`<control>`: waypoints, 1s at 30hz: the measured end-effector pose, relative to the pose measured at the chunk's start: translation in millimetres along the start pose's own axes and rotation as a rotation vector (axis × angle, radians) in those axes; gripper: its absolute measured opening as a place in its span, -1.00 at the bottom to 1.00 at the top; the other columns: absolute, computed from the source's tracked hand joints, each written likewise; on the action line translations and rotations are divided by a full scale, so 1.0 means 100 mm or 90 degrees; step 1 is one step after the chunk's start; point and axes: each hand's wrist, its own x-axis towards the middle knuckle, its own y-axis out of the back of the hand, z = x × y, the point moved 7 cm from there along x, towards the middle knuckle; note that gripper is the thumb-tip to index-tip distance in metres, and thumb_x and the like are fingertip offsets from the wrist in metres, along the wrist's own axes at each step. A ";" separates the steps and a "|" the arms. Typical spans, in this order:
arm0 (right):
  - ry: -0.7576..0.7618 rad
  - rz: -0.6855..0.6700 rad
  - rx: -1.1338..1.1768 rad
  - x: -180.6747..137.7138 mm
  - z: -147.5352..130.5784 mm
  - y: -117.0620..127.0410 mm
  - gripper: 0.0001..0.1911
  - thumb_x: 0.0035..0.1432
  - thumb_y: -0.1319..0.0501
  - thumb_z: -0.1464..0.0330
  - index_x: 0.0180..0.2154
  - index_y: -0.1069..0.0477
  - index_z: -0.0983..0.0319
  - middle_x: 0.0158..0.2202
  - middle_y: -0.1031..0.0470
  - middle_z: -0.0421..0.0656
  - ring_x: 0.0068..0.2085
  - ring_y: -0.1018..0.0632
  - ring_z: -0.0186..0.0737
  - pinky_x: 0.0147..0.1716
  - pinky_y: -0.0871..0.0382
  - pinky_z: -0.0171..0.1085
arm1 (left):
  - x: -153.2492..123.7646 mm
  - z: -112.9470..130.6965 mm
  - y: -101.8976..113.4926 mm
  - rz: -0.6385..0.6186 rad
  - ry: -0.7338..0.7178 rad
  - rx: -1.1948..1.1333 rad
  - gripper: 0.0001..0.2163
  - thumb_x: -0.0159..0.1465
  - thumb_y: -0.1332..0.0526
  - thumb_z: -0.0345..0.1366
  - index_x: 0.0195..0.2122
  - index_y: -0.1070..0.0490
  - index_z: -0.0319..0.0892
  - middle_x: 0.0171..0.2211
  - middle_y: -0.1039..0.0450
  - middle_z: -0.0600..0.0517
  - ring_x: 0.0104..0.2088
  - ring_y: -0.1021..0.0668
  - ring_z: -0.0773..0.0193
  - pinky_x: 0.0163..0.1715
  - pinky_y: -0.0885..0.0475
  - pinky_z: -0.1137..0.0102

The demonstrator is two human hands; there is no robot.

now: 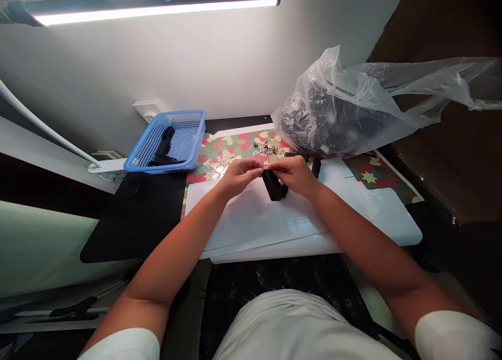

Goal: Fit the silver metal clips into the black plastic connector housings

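My left hand point(240, 177) and my right hand point(295, 175) meet over the white board, their fingertips almost touching. A tiny silvery metal piece point(266, 163) shows at the fingertips of the right hand, which are pinched together on it. The thumb and fingers of the left hand are closed too, but whatever they hold is hidden. Directly below the fingertips is a long black plastic part point(273, 185), tilted, its upper end at the fingers. Whether it rests on the board or is gripped I cannot tell. Other black parts point(316, 166) lie behind the right hand.
Small metal pieces lie in two heaps, a left one point(221, 167) and a back one point(270, 148), on camouflage-patterned paper point(239, 140). A blue basket point(196, 153) with black parts stands left. At back right sits a clear plastic bag point(333, 109) of dark parts. A tube lamp point(157, 7) hangs above.
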 end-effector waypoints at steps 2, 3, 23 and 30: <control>0.010 0.004 0.000 0.00 -0.04 0.01 -0.82 0.19 -0.23 0.37 -0.33 -0.63 0.19 -0.44 -0.59 -0.23 -0.42 -0.52 -0.32 -0.39 -0.36 -0.35 | 0.00 -0.03 -0.01 -0.008 0.026 -0.047 -0.68 0.10 -0.42 -0.03 -0.45 -0.52 -0.21 -0.47 -0.45 0.02 -0.42 -0.45 0.34 -0.35 -0.38 0.38; 0.010 0.007 0.001 0.00 -0.05 0.01 -0.82 0.20 -0.23 0.38 -0.33 -0.63 0.18 -0.43 -0.59 -0.24 -0.41 -0.52 -0.33 -0.39 -0.36 -0.35 | 0.00 -0.04 -0.01 -0.003 0.033 -0.061 -0.69 0.10 -0.43 -0.04 -0.45 -0.52 -0.21 -0.48 -0.45 0.02 -0.42 -0.45 0.35 -0.35 -0.38 0.39; 0.000 0.068 0.027 0.03 0.04 0.07 -0.86 0.16 -0.26 0.37 -0.28 -0.62 0.17 -0.34 -0.64 -0.19 -0.33 -0.61 -0.25 -0.31 -0.50 -0.29 | -0.01 -0.06 -0.01 0.046 0.019 -0.092 -0.73 0.08 -0.47 -0.10 -0.34 -0.56 -0.16 -0.33 -0.55 0.00 -0.28 -0.56 0.30 -0.18 -0.46 0.35; 0.013 0.070 -0.037 0.01 0.01 0.07 -0.85 0.16 -0.24 0.42 -0.32 -0.62 0.19 -0.38 -0.63 -0.20 -0.37 -0.59 -0.26 -0.34 -0.46 -0.29 | -0.02 0.06 0.04 0.087 -0.070 0.076 -0.80 0.15 -0.40 -0.15 -0.40 -0.53 -0.18 -0.38 -0.54 0.01 -0.33 -0.54 0.30 -0.24 -0.46 0.35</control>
